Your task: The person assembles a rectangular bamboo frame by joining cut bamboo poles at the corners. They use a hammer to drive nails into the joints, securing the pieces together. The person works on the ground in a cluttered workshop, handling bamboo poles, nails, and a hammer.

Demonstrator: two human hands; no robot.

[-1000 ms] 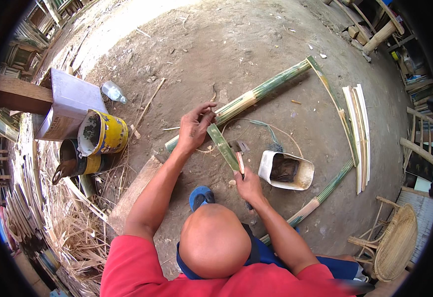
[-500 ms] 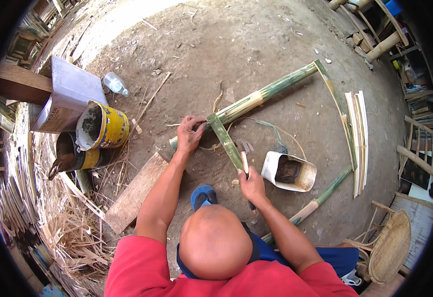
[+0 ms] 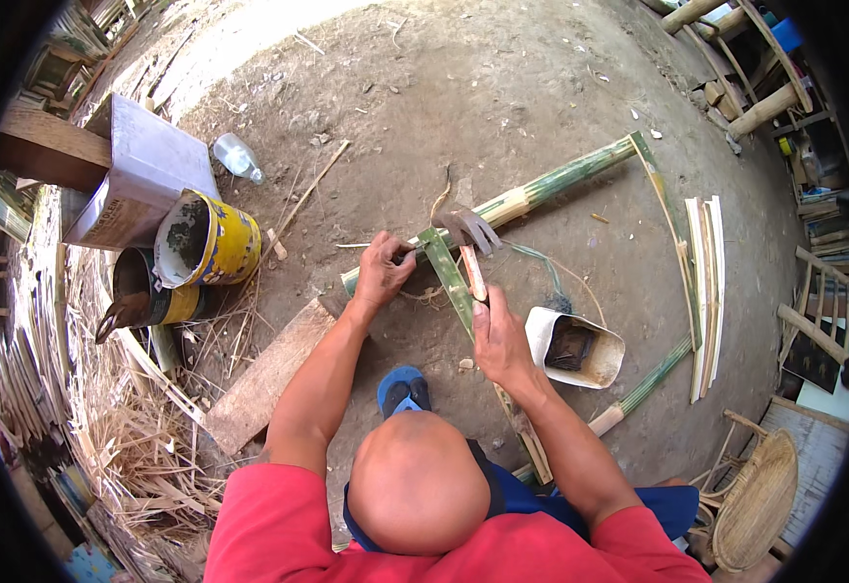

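Observation:
My right hand [image 3: 504,340] grips a claw hammer [image 3: 473,272] by its pale wooden handle. The hammer's metal head is over the far end of a green bamboo strip [image 3: 449,277]. That strip's end lies against a thick split bamboo pole [image 3: 546,185], and its other end runs back beneath my right forearm. Beside the strip's far end, my left hand [image 3: 386,269] is closed in a pinch. Whatever is between its fingertips is too small to make out. Another thin strip [image 3: 665,209] joins the pole's far right end and reaches a second bamboo pole [image 3: 650,377] nearer me.
A white cut container [image 3: 611,361] with dark contents stands right of my right hand. Pale slats [image 3: 704,291] lie further right. At left are a yellow bucket [image 3: 225,243], a wooden board [image 3: 274,374], a plastic bottle [image 3: 238,157] and shavings [image 3: 143,437]. A woven basket [image 3: 760,500] sits lower right.
The hammer has come up from beside the strip to its far end, its head now near the pole. My left hand has stayed at that end, still pinching.

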